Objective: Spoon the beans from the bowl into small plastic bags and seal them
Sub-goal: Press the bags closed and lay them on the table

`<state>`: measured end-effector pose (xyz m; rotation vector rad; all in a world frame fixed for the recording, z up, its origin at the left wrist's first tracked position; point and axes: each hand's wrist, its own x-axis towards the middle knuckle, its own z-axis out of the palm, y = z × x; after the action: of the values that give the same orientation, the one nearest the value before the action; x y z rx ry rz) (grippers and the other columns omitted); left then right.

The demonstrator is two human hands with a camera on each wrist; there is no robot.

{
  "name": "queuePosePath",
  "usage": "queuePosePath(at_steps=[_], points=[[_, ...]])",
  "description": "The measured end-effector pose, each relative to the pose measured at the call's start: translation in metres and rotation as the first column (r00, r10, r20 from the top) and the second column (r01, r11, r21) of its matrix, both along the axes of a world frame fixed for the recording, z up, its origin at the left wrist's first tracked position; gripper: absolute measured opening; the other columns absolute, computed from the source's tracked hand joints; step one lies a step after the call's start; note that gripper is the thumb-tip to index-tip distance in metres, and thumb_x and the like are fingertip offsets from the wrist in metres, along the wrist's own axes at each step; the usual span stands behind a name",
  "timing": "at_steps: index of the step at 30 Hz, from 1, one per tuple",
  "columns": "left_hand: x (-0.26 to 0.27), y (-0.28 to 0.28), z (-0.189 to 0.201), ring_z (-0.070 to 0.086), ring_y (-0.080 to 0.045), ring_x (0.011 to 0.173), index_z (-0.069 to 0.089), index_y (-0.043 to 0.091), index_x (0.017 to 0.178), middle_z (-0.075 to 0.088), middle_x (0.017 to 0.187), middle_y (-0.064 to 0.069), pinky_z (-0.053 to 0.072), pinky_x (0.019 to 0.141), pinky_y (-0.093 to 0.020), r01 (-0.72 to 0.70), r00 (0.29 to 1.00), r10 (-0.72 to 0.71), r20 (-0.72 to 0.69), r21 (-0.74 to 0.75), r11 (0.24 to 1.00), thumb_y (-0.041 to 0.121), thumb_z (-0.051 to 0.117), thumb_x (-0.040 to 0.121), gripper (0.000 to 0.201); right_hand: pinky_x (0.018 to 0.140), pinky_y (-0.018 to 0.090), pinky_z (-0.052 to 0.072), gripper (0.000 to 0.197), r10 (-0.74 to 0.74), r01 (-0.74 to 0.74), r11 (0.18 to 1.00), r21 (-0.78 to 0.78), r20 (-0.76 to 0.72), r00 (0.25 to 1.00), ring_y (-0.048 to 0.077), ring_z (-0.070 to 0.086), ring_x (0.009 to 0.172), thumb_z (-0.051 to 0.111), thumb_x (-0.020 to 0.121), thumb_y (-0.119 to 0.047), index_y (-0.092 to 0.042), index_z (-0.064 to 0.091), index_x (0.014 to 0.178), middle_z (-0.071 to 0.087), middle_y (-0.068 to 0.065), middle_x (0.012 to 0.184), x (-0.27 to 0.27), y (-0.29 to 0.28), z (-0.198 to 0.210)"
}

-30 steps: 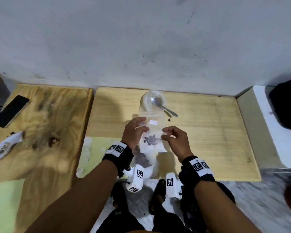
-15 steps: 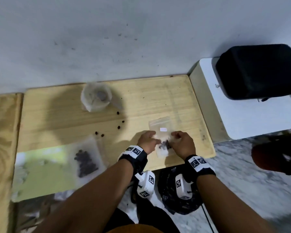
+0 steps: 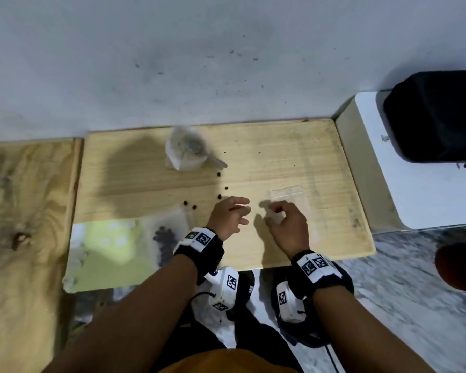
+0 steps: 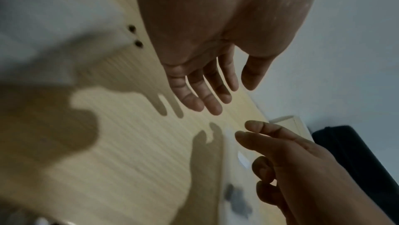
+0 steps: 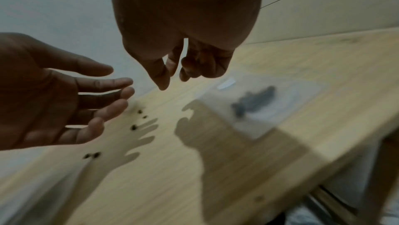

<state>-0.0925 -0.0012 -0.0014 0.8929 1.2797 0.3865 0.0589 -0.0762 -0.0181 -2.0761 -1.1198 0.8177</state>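
Observation:
A small clear plastic bag (image 3: 289, 193) with dark beans inside (image 5: 254, 102) lies flat on the pale wooden table (image 3: 280, 152), just beyond and to the right of my right hand (image 3: 284, 223). That hand hovers with loosely curled fingers (image 5: 164, 78) and holds nothing. My left hand (image 3: 230, 215) floats beside it, fingers (image 4: 207, 99) spread and straight, empty. The clear bowl (image 3: 186, 153) stands at the back of the table with the spoon (image 3: 218, 162) resting in it. A second bag of beans (image 3: 170, 234) lies to the left.
Several loose beans (image 3: 219, 196) are scattered between the bowl and my left hand. A pale green sheet (image 3: 105, 251) covers the table's front left. A black bag (image 3: 436, 117) sits on a white surface (image 3: 414, 200) at the right. A darker wooden board (image 3: 24, 238) adjoins on the left.
Both hands have let go of the small bag, which now lies flat on the table. The hands have lifted off it and moved slightly left and apart.

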Motion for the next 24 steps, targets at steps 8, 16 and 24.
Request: queuePosePath(at_steps=[8,16,24], points=[[-0.137,0.008,0.006,0.061,-0.018,0.067,0.069,0.015,0.093,0.068,0.087,-0.005,0.046,0.054,-0.021,-0.29,0.932,0.329,-0.148,0.238,0.927,0.006,0.064,0.086,0.013,0.075,0.026,0.042,0.021,0.369,-0.397,0.9,-0.178,-0.171,0.914,0.014,0.059,0.092,0.076,0.081,-0.031,-0.036,0.057,0.089,0.062,-0.01,0.097,-0.127,0.024,-0.004],[-0.217,-0.014,-0.026,0.059,-0.023,0.095,0.07,0.013,0.099,0.063,0.104,-0.004,0.044,0.08,-0.029,-0.239,0.891,0.27,-0.366,0.128,0.962,0.016,0.072,0.082,0.017,0.082,0.036,0.051,0.074,0.371,-0.346,0.848,-0.402,-0.017,0.928,0.02,0.063,0.097,0.08,0.064,-0.055,-0.031,0.045,0.125,0.059,-0.007,0.118,-0.189,0.023,-0.013],[-0.221,-0.023,-0.04,0.066,-0.029,0.1,0.068,0.03,0.078,0.071,0.102,-0.007,0.051,0.086,-0.035,-0.235,0.944,0.231,-0.237,0.01,0.972,0.013,0.074,0.077,0.019,0.089,0.035,0.05,0.071,0.281,-0.236,0.918,-0.319,0.1,0.955,0.021,0.06,0.112,0.079,0.074,-0.051,-0.025,0.052,0.135,0.059,-0.004,0.126,-0.196,0.015,-0.014]])
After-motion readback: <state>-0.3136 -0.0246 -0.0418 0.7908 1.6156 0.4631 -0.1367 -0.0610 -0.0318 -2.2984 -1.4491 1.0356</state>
